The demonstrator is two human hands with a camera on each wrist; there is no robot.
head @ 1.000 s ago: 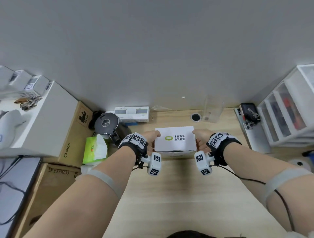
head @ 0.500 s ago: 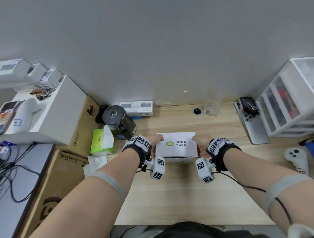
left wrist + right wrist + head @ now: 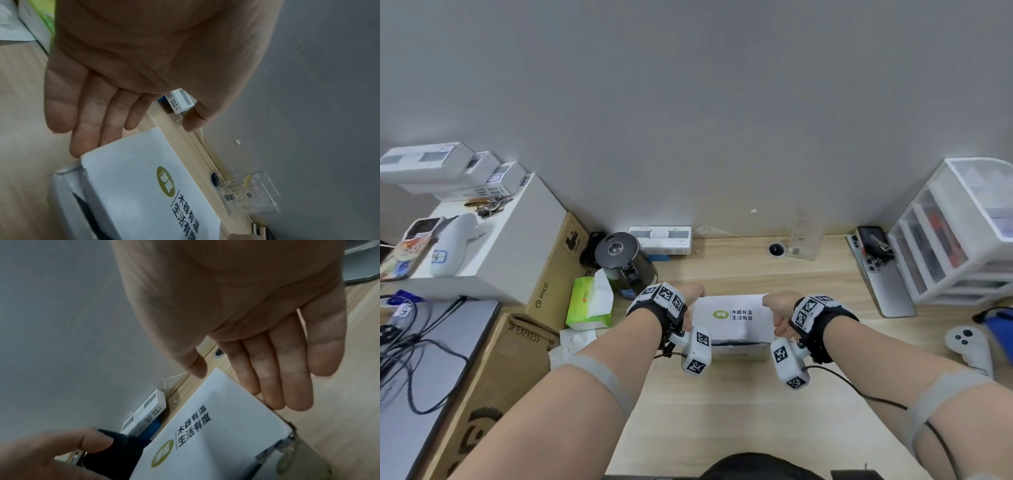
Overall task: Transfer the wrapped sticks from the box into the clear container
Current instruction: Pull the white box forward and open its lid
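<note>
A white box with a green logo lies on the wooden desk in front of me. Its lid sits slightly raised, with a dark gap showing along the near edge. My left hand touches the lid's left end with straight fingers, thumb held off it. My right hand does the same at the right end, fingers straight. The wrapped sticks are hidden inside. The clear container stands upright at the wall, behind and right of the box.
A black kettle and green tissue pack stand left of the box. A small white carton lies at the wall. A phone, drawer unit and white controller are on the right. Cardboard boxes line the left.
Both hands have drawn the box nearer to me, away from the cable hole. The camera now looks from farther back, showing more of the desk.
</note>
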